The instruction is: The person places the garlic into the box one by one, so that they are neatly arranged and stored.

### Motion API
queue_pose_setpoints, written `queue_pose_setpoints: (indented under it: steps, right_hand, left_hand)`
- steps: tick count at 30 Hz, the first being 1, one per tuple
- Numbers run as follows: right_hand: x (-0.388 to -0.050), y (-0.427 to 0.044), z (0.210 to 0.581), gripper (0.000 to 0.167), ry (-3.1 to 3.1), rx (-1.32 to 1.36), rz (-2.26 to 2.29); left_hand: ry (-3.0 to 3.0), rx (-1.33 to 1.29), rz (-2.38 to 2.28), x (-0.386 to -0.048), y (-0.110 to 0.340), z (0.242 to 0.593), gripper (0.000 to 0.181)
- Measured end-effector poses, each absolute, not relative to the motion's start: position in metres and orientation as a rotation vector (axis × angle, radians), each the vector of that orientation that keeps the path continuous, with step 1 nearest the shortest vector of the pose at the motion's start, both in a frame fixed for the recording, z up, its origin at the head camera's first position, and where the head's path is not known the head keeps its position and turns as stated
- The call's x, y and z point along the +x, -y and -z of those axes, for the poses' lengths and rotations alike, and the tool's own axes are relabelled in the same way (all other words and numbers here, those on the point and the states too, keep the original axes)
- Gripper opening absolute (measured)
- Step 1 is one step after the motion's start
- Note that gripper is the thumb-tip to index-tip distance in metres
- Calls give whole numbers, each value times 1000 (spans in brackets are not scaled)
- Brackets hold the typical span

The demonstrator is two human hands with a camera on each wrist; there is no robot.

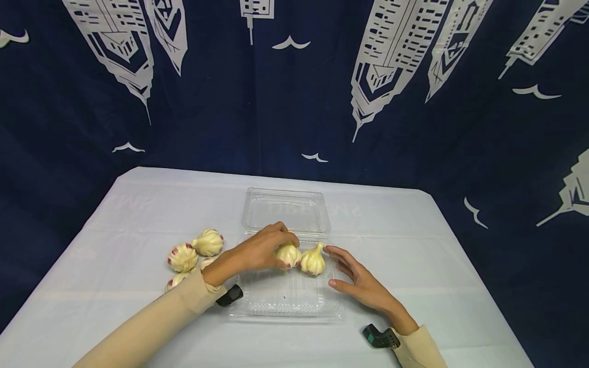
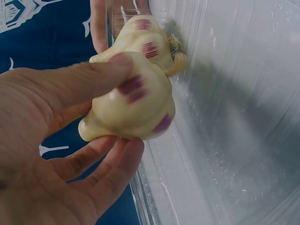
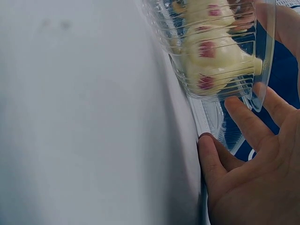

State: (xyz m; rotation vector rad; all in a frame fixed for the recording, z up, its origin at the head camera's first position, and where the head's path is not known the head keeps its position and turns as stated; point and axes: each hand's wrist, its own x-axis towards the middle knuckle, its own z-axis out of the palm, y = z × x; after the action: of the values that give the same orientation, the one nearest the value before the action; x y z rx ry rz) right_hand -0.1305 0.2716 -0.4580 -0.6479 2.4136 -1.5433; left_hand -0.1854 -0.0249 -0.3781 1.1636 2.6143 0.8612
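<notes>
My left hand pinches a garlic bulb between thumb and fingers, over the far part of the clear plastic clamshell container. Purple patches mark its pale skin. Beside it, to the right, a second garlic bulb sits inside the container in the far right corner. My right hand lies by the container's right side, fingers spread and loosely bent, holding nothing. In the right wrist view its fingertips are close to the ribbed wall; contact is hard to tell.
Several garlic bulbs lie grouped on the white-covered table left of the container, partly behind my left forearm. The container's lid lies folded back on the far side. A dark blue printed cloth hangs behind the table.
</notes>
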Motion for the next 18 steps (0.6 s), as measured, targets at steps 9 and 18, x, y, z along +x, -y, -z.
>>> queue_pose_setpoints:
  steps: [9,18]
  right_hand:
    - [-131,-271,458,73,-2406,-633,1549]
    - [-130,-271,458,73,-2404,-643,1557]
  left_hand:
    - [-2628,1164,-812,-183,26,379,44]
    - [-2603,1109,-804,-184,28,374,44]
